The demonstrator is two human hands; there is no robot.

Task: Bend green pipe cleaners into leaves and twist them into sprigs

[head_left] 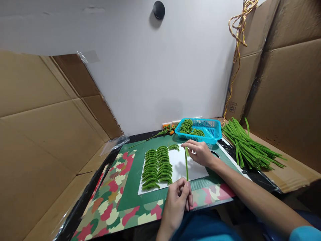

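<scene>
A green fuzzy stem (186, 165) stands nearly upright in the picture between my two hands. Its lower end is pinched in my left hand (178, 197), near the front edge of the mat. My right hand (199, 153) has its fingers closed round the upper end, over the white sheet (178, 164). Two columns of short curved green pieces (150, 167) lie on the sheet's left part, and a few more curved pieces (174, 147) lie at its top, left of my right hand.
A blue basket (213, 130) with curved green pieces stands behind my right hand. A pile of long green stems (248, 147) lies at the right. Orange flowers (172, 129) lie at the back of the green mat (130, 187). Cardboard walls (37, 134) flank both sides.
</scene>
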